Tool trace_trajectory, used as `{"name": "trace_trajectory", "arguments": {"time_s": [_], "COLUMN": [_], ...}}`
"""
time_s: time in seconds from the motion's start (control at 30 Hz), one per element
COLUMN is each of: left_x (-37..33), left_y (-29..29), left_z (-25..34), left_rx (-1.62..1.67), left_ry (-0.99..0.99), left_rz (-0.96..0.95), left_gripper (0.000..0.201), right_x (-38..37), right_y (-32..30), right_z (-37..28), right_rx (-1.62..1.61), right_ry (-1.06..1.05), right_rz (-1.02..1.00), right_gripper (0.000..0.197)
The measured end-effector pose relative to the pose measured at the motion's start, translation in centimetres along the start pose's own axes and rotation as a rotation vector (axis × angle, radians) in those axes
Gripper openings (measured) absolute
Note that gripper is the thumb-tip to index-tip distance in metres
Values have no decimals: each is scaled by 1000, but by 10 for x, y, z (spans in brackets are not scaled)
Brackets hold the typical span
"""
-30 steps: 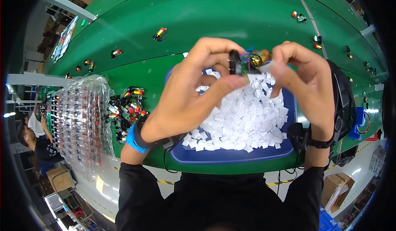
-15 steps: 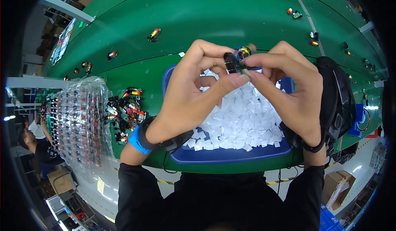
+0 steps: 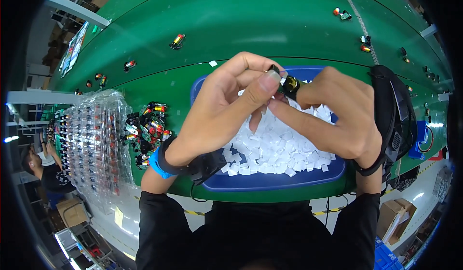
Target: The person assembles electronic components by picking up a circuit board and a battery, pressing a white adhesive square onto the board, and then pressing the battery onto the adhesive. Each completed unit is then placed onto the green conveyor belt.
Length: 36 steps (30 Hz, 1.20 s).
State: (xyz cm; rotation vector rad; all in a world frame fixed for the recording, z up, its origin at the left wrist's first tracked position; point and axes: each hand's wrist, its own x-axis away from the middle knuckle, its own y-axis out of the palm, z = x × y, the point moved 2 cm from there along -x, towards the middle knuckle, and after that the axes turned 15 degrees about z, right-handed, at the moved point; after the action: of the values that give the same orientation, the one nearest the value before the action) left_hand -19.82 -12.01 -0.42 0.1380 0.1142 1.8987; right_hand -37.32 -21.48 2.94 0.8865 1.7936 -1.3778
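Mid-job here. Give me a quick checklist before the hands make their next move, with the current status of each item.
1. Left hand secure on the wired electronic assembly: ok, thumb and fingers pinch it.
2. Right hand on the same assembly: ok, fingers at its dark round end.
3. Wires unpinched: cannot tell, the fingers hide most of them.
4. White label on the assembly: cannot tell, too much is covered.
5. White paper squares all in the blue tray: not ok, one white piece lies on the green table beyond it.
6. Pile of assemblies apart from the tray: ok, it sits to the left.
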Motion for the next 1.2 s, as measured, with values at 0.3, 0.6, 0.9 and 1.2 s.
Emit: {"name": "trace_trajectory", "arguments": {"time_s": [0.3,0.6,0.9,1.2], "left_x": [3,2,2,2], "left_y": [3,3,3,-5], "left_z": [10,11,7,23], "left_rx": [82,-86,-230,-490], "left_ry": [-20,177,329,401], "left_rz": [-36,-72,-54,-60], "left_gripper": [35,56,56,48], "right_x": [7,10,7,5], "right_y": [1,2,0,4], "right_z": [11,13,12,9], "right_rx": [-102,-28,-13,136], "right_ry": [389,340,378,99], "right_rz": [80,43,-22,-15], "right_gripper": [37,35,31,34]}}
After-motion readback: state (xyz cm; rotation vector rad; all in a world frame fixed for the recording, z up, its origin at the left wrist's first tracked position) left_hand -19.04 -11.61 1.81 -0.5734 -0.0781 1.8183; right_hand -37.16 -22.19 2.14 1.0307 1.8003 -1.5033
